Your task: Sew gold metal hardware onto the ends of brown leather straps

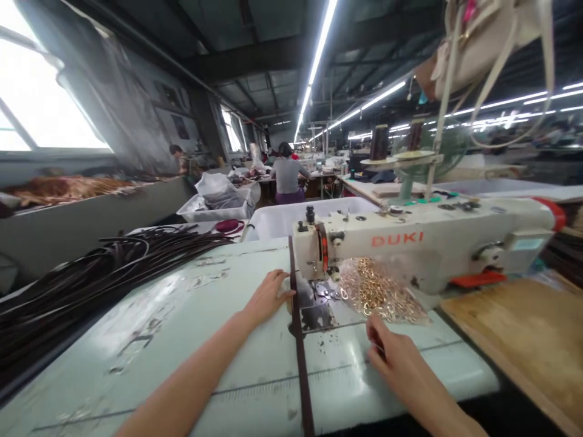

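A long, narrow dark brown strap (pixel 298 340) runs from the near edge of the pale green sewing table (pixel 191 340) to its far edge. My left hand (pixel 269 295) lies on the table with fingers apart, its thumb and fingertips against the strap's left side. To the right, my right hand (pixel 394 352) has its fingers curled in; whether anything small is between them is hidden. Just beyond those fingers a clear plastic bag of gold-coloured metal rings (pixel 376 291) rests on the bed of the sewing machine (pixel 437 243). The machine's needle area is right of the strap.
A pile of dark straps (pixel 104 267) covers the left side. White bins (pixel 273 220) stand behind the table. A brown board (pixel 519 340) is at the right. Thread spools (pixel 379 142) and a hanging bag (pixel 487 48) are above the machine. A person (pixel 288 173) sits ahead.
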The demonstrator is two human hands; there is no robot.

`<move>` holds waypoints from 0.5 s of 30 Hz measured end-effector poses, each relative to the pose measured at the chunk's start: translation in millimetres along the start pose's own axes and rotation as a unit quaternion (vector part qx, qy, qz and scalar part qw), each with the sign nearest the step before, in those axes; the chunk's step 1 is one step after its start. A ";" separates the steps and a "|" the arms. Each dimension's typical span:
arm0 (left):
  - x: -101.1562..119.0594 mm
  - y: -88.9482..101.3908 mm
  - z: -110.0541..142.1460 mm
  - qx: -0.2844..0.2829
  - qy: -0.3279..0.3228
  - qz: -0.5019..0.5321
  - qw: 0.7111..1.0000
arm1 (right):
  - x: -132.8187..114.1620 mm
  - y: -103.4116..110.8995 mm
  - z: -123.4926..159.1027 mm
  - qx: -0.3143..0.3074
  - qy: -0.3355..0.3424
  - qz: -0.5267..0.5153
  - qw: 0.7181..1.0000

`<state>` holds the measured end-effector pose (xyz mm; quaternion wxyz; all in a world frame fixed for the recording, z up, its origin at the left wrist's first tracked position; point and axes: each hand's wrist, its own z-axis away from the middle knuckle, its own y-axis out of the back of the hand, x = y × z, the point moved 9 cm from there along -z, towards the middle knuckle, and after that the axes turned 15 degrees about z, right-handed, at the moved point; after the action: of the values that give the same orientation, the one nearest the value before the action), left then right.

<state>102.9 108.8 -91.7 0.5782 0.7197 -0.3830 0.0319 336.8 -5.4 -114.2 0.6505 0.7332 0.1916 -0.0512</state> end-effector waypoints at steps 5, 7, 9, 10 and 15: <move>10.8 -4.7 9.6 -0.037 -0.011 0.006 0.999 | 2.4 -12.3 8.0 0.011 0.009 -0.020 1.000; 13.9 -3.1 21.4 -0.044 0.000 0.009 0.999 | 3.0 -17.1 12.8 -0.003 0.016 -0.032 0.999; 9.2 -0.5 23.4 -0.039 0.028 0.013 0.999 | 2.3 -19.3 16.6 -0.018 0.021 -0.038 0.999; 4.3 1.0 19.1 -0.029 0.048 0.014 0.998 | 1.8 -19.3 17.8 -0.019 0.021 -0.038 0.999; -28.2 9.0 -38.3 0.046 0.165 -0.002 0.985 | 4.3 -17.2 21.3 0.067 0.002 -0.044 0.997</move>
<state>93.0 155.7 -85.6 0.5998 0.7310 -0.2792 0.1672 338.5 -23.8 -134.8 0.5964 0.7662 0.2213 -0.0906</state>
